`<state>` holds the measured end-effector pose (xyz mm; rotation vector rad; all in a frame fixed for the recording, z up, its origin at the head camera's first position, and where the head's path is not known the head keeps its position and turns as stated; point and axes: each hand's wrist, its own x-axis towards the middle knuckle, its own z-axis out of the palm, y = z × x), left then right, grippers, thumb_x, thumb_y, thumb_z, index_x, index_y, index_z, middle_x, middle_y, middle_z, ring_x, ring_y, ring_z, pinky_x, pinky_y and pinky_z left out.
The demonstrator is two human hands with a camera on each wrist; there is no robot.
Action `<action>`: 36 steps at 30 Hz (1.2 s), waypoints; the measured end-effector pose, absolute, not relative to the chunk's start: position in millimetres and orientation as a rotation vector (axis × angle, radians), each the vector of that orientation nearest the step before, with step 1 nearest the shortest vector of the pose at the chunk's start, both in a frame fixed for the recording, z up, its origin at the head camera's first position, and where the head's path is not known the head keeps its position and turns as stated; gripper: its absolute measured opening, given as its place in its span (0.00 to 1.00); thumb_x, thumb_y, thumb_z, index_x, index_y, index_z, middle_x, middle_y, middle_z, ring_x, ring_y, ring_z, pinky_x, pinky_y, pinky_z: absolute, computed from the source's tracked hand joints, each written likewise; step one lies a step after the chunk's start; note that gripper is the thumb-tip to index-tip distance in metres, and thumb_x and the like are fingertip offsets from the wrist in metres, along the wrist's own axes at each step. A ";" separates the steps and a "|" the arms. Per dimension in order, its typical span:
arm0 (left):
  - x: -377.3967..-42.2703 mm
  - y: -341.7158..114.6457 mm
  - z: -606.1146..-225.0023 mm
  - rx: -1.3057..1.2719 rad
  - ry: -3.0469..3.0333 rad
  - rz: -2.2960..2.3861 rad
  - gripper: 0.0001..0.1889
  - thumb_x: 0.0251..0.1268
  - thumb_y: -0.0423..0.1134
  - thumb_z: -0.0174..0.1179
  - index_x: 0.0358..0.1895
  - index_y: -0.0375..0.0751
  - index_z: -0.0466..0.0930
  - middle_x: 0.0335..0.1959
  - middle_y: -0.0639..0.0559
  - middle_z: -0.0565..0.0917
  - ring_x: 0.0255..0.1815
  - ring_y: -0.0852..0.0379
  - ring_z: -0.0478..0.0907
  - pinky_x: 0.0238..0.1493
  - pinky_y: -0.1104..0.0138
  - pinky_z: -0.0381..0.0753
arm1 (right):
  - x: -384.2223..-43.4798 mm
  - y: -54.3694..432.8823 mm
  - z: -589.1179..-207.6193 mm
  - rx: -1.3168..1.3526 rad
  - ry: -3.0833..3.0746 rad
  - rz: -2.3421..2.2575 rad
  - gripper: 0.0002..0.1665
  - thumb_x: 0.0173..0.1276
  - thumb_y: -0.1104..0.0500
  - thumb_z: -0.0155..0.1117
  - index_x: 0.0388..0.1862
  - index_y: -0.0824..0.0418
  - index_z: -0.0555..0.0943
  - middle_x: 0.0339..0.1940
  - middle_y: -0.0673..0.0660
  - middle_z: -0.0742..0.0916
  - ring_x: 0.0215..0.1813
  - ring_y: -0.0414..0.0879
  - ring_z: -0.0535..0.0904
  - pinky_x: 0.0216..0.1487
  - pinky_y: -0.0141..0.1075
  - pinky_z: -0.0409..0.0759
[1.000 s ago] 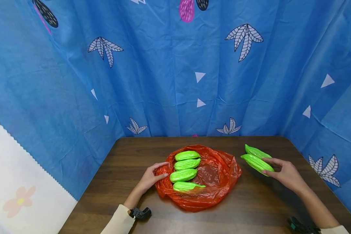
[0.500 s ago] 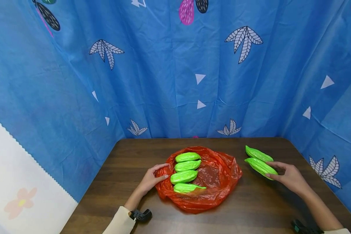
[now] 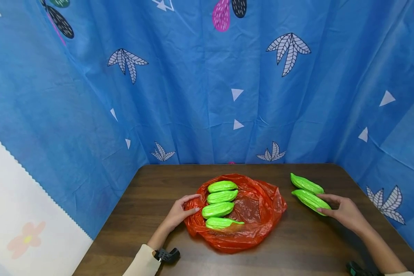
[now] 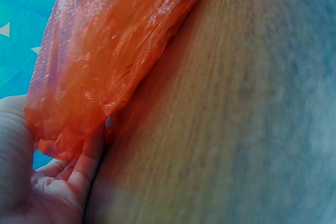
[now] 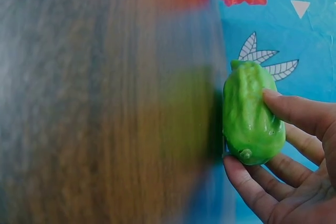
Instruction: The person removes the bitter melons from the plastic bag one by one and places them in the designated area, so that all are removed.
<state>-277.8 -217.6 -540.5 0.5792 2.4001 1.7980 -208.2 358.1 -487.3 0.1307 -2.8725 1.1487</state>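
A red plastic bag [image 3: 248, 239] lies spread open on the table with several bright green bitter melons [image 3: 218, 210] in a column on its left side. My left hand [image 3: 177, 213] holds the bag's left edge; in the left wrist view its fingers [image 4: 86, 166] are behind the red film. On the right, my right hand [image 3: 345, 213] grips one bitter melon [image 3: 310, 201] by its near end. The right wrist view has the thumb on this bitter melon [image 5: 249, 114] and the fingers around its other side. Another bitter melon [image 3: 306, 184] lies just behind it.
The brown wooden table [image 3: 151, 191] carries everything. A blue patterned curtain [image 3: 193, 96] hangs behind it and along its right side. A white cloth with a faded flower [image 3: 27, 237] is at the left. Dark straps [image 3: 167, 255] are on the wrists.
My right hand has drawn its bitter melon slightly right and toward me, so it now covers less of the one behind. My left hand stays on the bag. The head view has tilted up slightly.
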 end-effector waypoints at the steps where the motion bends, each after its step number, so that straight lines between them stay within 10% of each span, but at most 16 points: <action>1: -277.6 -217.5 -540.3 0.577 2.399 1.800 0.26 0.65 0.37 0.69 0.67 0.47 0.78 0.65 0.44 0.77 0.67 0.43 0.71 0.57 0.70 0.78 | -208.5 358.8 -488.2 0.132 -2.871 1.149 0.39 0.68 0.47 0.71 0.68 0.71 0.75 0.67 0.79 0.73 0.64 0.79 0.69 0.51 0.62 0.76; 36: -277.6 -218.3 -540.7 0.575 2.447 1.765 0.26 0.65 0.40 0.70 0.67 0.52 0.79 0.64 0.46 0.78 0.65 0.45 0.73 0.57 0.69 0.77 | -214.4 368.2 -491.7 0.039 -2.911 1.109 0.43 0.69 0.43 0.69 0.68 0.75 0.72 0.67 0.82 0.71 0.63 0.80 0.68 0.51 0.64 0.75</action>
